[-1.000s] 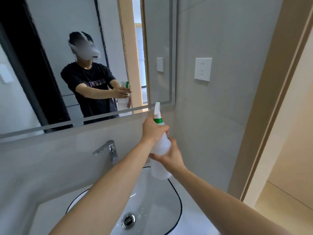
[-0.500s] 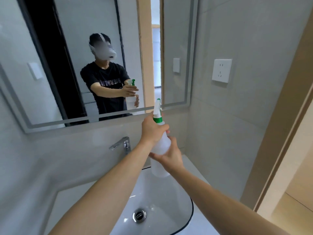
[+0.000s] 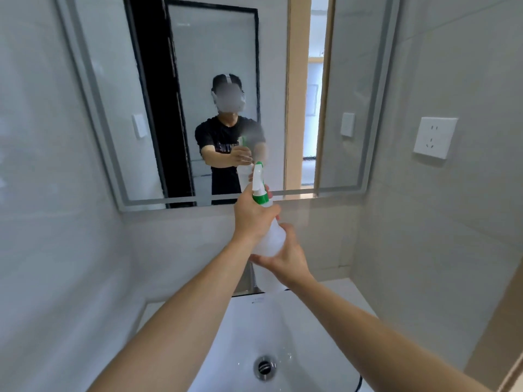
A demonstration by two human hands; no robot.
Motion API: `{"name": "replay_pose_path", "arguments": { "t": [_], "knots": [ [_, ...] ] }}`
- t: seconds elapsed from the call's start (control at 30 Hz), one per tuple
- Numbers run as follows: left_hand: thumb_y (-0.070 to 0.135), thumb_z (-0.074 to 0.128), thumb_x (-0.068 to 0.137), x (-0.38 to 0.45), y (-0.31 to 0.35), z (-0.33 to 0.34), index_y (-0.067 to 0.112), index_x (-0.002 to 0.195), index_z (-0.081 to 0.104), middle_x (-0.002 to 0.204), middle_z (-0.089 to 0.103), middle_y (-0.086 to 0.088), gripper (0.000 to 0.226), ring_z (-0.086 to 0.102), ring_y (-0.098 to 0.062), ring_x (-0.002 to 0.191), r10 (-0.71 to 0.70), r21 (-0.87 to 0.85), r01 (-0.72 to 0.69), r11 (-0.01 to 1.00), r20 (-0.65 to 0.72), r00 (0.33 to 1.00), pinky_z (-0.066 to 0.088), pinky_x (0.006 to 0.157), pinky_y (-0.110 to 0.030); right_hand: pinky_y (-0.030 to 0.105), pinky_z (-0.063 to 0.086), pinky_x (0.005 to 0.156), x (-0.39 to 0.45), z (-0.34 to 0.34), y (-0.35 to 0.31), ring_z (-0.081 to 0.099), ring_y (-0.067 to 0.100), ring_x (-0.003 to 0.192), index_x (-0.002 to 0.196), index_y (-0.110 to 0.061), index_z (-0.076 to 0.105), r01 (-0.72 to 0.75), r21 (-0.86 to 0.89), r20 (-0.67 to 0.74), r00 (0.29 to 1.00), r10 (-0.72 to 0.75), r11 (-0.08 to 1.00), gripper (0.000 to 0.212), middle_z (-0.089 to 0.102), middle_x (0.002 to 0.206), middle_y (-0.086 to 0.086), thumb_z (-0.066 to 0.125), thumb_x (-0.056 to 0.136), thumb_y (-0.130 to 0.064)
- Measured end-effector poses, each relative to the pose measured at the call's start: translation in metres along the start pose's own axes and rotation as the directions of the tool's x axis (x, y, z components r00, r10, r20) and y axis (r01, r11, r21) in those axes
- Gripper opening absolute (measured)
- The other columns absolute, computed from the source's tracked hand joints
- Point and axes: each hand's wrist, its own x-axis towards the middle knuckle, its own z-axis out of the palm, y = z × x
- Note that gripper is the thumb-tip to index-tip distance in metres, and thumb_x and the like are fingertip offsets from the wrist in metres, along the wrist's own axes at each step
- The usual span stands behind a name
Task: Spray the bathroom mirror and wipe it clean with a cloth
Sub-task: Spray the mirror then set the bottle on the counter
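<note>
- The mirror (image 3: 220, 80) hangs on the tiled wall at our 12 o'clock, above the sink (image 3: 297, 335); a faint patch of mist shows on the glass just above the nozzle.
- The spray bottle (image 3: 268, 236), translucent white with a green collar and a white trigger head, is held upright between us and the mirror's lower edge, its nozzle aimed at the glass.
- Our left hand (image 3: 253, 215) is wrapped around the bottle's neck just under the green collar, fingers curled tightly on it at the trigger.
- Our right hand (image 3: 285, 258) cups the bottle's body from the 4 o'clock side, fingers and thumb curved around it from below.
- The sink lies at our 6 o'clock, with its drain (image 3: 264, 366) near the bottom edge of the view.
- A faucet (image 3: 249, 281) is mostly hidden behind the bottle and our left forearm.
- A white wall socket (image 3: 434, 137) sits on the side wall at our 2 o'clock.
- We see no cloth in this view.
</note>
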Motion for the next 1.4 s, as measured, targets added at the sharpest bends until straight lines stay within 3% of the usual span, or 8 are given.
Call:
{"name": "replay_pose_path", "arguments": {
  "t": [0.17,0.4,0.53,0.67,0.83,1.17,1.27,1.4],
  "knots": [
    [0.004,0.070,0.060,-0.004,-0.005,-0.026,0.012,0.083,0.060,0.070,0.060,0.002,0.026,0.063,-0.028,0.067,-0.017,0.040,0.020,0.999,-0.066,0.998,0.055,0.059,-0.039,0.018,0.048,0.066,0.000,0.024,-0.002,0.061,0.005,0.094,0.120,-0.035,0.036,0.030,0.021,0.043,0.999,-0.031,0.999,0.081,0.061,0.103,-0.014,0.092,0.062,-0.036],
    [0.004,0.075,0.058,-0.004,-0.004,-0.061,0.022,0.093,0.064,0.082,0.065,-0.001,0.040,0.064,-0.026,0.078,-0.060,0.093,0.071,0.993,-0.110,0.992,0.056,0.071,-0.040,0.034,0.055,0.079,0.004,0.056,-0.011,0.061,0.014,0.102,0.121,-0.039,0.035,0.051,0.017,0.091,0.994,-0.052,0.999,0.086,0.061,0.112,-0.006,0.092,0.057,-0.043],
    [0.013,0.073,0.052,-0.009,-0.014,-0.072,0.022,0.098,0.066,0.090,0.069,-0.003,0.047,0.068,-0.030,0.083,-0.132,0.087,0.146,0.985,-0.148,0.980,0.060,0.076,-0.047,0.035,0.055,0.079,-0.001,0.069,-0.005,0.063,0.014,0.098,0.118,-0.035,0.037,0.039,0.012,0.126,0.991,-0.041,0.999,0.083,0.062,0.104,-0.012,0.092,0.057,-0.041],
    [0.012,0.070,0.051,-0.019,-0.034,-0.076,0.016,0.095,0.065,0.083,0.066,-0.002,0.045,0.067,-0.028,0.075,-0.179,0.096,0.196,0.976,-0.165,0.970,0.060,0.070,-0.046,0.042,0.056,0.084,-0.009,0.080,0.010,0.064,0.015,0.100,0.121,-0.033,0.039,-0.003,0.014,0.158,0.988,0.001,1.000,0.086,0.064,0.106,-0.011,0.092,0.054,-0.043],
    [-0.004,0.069,0.067,-0.030,-0.053,-0.078,0.005,0.097,0.061,0.077,0.063,-0.008,0.032,0.066,-0.012,0.051,-0.213,0.102,0.227,0.968,-0.136,0.968,0.052,0.052,-0.023,0.034,0.053,0.086,-0.020,0.087,0.025,0.061,0.015,0.102,0.127,-0.033,0.036,-0.039,0.009,0.185,0.982,0.037,0.999,0.091,0.062,0.111,-0.010,0.094,0.057,-0.040],
    [0.011,0.068,0.054,-0.038,-0.068,-0.090,0.014,0.084,0.059,0.073,0.062,-0.004,0.032,0.069,-0.037,0.071,-0.249,0.106,0.273,0.956,-0.198,0.948,0.058,0.062,-0.042,0.026,0.044,0.072,-0.028,0.102,0.026,0.061,0.017,0.097,0.114,-0.032,0.036,-0.063,-0.012,0.226,0.972,0.064,0.998,0.081,0.061,0.106,-0.008,0.095,0.058,-0.037],
    [0.004,0.069,0.060,-0.040,-0.065,-0.103,0.009,0.092,0.062,0.081,0.064,-0.008,0.033,0.068,-0.032,0.067,-0.265,0.086,0.289,0.953,-0.216,0.940,0.058,0.061,-0.039,0.025,0.043,0.072,-0.030,0.110,0.018,0.060,0.017,0.097,0.114,-0.034,0.033,-0.051,0.006,0.248,0.968,0.048,0.999,0.083,0.061,0.107,-0.007,0.095,0.058,-0.035],
    [-0.003,0.072,0.062,-0.035,-0.054,-0.121,0.013,0.100,0.064,0.096,0.067,0.002,0.043,0.060,-0.018,0.075,-0.243,0.106,0.274,0.956,-0.235,0.941,0.048,0.061,-0.028,0.023,0.044,0.066,-0.027,0.120,0.001,0.060,0.017,0.096,0.115,-0.034,0.034,-0.038,0.017,0.296,0.955,0.031,0.999,0.080,0.061,0.105,-0.007,0.093,0.061,-0.036]
  ]
}}
